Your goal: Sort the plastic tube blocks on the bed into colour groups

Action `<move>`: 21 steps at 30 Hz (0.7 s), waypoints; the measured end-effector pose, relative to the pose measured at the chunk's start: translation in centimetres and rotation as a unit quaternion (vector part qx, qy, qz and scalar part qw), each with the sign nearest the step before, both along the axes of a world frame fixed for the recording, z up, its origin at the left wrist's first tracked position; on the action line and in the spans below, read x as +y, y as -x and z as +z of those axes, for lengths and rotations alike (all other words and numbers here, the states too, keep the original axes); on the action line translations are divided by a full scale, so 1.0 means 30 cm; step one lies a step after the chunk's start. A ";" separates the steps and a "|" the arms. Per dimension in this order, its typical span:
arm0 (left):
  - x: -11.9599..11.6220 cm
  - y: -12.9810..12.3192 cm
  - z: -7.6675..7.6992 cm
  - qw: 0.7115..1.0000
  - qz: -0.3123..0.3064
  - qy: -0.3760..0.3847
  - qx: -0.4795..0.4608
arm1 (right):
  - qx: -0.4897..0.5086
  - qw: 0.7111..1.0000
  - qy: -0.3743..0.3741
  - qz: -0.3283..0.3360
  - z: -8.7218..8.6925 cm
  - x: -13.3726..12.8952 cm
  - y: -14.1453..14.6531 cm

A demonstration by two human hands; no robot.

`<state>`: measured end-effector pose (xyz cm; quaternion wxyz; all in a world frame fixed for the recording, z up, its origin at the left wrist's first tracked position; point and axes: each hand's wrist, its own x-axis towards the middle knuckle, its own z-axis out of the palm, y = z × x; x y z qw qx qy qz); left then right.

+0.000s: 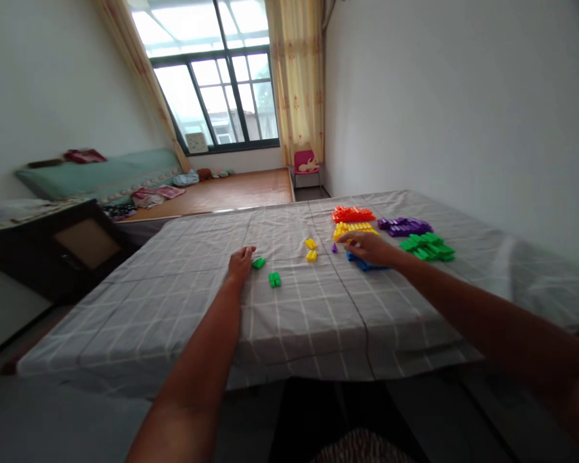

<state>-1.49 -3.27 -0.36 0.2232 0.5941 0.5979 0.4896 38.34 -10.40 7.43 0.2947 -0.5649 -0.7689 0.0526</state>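
My left hand (242, 260) rests on the checked cloth beside a small green piece (258, 263); its fingers are bent, and whether they hold anything is too small to tell. A green pair (275, 280) lies nearer to me. Two small yellow clusters (311, 244) sit mid-table. My right hand (367, 247) hovers above the blue pile (365, 263), partly hiding it and the yellow pile (354, 229). Its fingertips are near a small purple piece (334, 247); I cannot make out anything between them.
Behind and right of my right hand lie orange (352, 214), purple (405, 226) and green (428, 247) piles on the cloth-covered table (174, 289). Beyond are a wooden platform (246, 190), a pink chair (305, 162) and a dark cabinet (67, 251) at left.
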 end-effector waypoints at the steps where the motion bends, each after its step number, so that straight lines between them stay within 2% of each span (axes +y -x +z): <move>1: 0.001 0.001 -0.007 1.000 0.000 -0.003 -0.028 | -0.012 0.996 0.017 0.090 -0.028 -0.001 0.103; 2: 0.002 0.002 -0.013 0.998 -0.002 -0.004 -0.058 | -0.022 0.986 0.028 0.163 -0.055 -0.002 0.201; 4: 0.002 0.004 -0.021 0.993 -0.006 -0.006 -0.115 | -0.044 0.971 0.046 0.232 -0.096 -0.001 0.375; 6: 0.000 0.005 -0.025 0.988 -0.008 -0.009 -0.155 | -0.069 0.968 0.061 0.234 -0.116 0.007 0.506; 9: 0.000 0.002 -0.024 0.984 -0.012 -0.014 -0.178 | -0.102 0.965 0.080 0.227 -0.117 0.028 0.615; 11: 0.000 -0.001 -0.022 0.983 -0.018 -0.015 -0.185 | -0.117 0.952 0.080 0.271 -0.106 0.042 0.637; 14: 0.000 -0.004 -0.019 0.981 -0.024 -0.019 -0.189 | -0.151 0.914 0.089 0.366 -0.078 0.055 0.619; 16: 0.000 -0.004 -0.015 0.981 -0.025 -0.019 -0.190 | -0.183 0.899 0.108 0.384 -0.053 0.053 0.587; 18: -0.001 -0.001 -0.009 0.982 -0.022 -0.015 -0.189 | -0.226 0.901 0.130 0.346 -0.026 0.040 0.547; 21: 0.000 0.006 -0.002 0.983 -0.022 -0.010 -0.181 | -0.288 0.918 0.147 0.229 0.003 0.007 0.483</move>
